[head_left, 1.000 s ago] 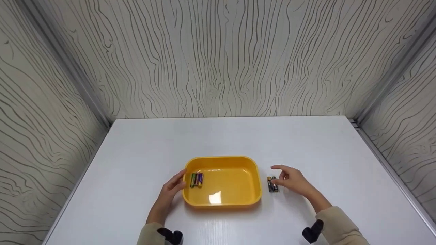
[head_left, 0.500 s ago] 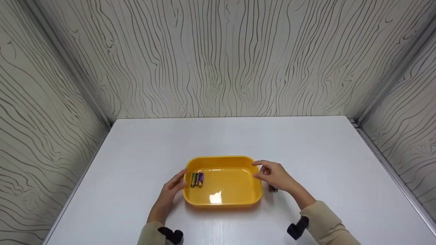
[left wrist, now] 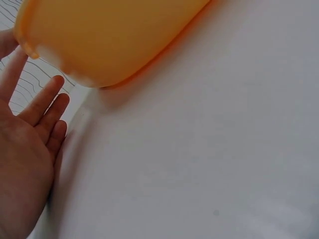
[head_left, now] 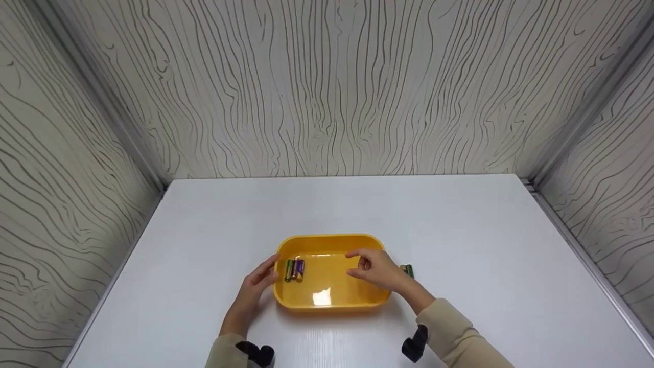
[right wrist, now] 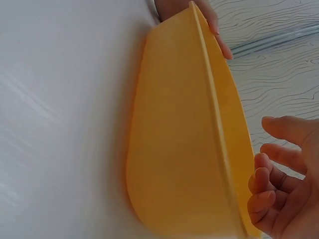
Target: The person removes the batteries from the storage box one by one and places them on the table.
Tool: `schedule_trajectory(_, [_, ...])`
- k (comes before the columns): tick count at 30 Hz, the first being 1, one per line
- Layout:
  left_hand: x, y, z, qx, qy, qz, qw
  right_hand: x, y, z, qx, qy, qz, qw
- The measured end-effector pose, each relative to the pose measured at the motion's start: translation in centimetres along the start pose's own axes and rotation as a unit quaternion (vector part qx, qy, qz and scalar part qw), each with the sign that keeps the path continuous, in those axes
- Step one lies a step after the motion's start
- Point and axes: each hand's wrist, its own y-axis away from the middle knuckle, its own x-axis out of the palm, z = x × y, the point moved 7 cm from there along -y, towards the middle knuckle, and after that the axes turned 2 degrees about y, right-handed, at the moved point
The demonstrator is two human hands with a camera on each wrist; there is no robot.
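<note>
A yellow plastic tray [head_left: 329, 283] stands on the white table. Three batteries [head_left: 294, 271], with green, dark red and purple casings, lie side by side at its left end. My left hand [head_left: 257, 282] touches the tray's left rim; in the left wrist view, the fingers of that left hand [left wrist: 30, 149] are mostly extended. Over the right part of the tray hovers my right hand [head_left: 377, 269]. Its thumb and index finger are spread apart, and the other fingers curl loosely around nothing. Partly hidden behind the right wrist are further batteries [head_left: 410, 271] on the table, beside the tray.
The white tabletop [head_left: 327, 204] extends around the tray. Wood-grain patterned panels [head_left: 327, 92] enclose its back and sides, with grey metal strips at the corners. Black camera mounts [head_left: 415, 343] sit on both sleeves.
From the batteries at the right, my right hand has moved left across the tray's rim, its thumb and index finger staying apart. The left hand and tray hold still.
</note>
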Motion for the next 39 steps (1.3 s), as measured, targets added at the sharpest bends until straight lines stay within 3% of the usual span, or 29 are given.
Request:
schedule_trajectory(15, [-0.2,0.1,0.0,-0.008,-0.002,-0.003,1.0000,5.3,-2.9,0.6,0.028,-0.019,0.024,0.999])
schedule_trajectory(26, [-0.1,0.0,0.1,-0.010,-0.004,-0.005,0.9999,7.4,-4.9,0.3,0.070,-0.045,0.018,0.996])
schedule_trajectory(39, [-0.1,0.0,0.1,-0.003,-0.009,0.004,1.0000,9.5,-5.9,0.2,0.143,-0.040,0.010,0.989])
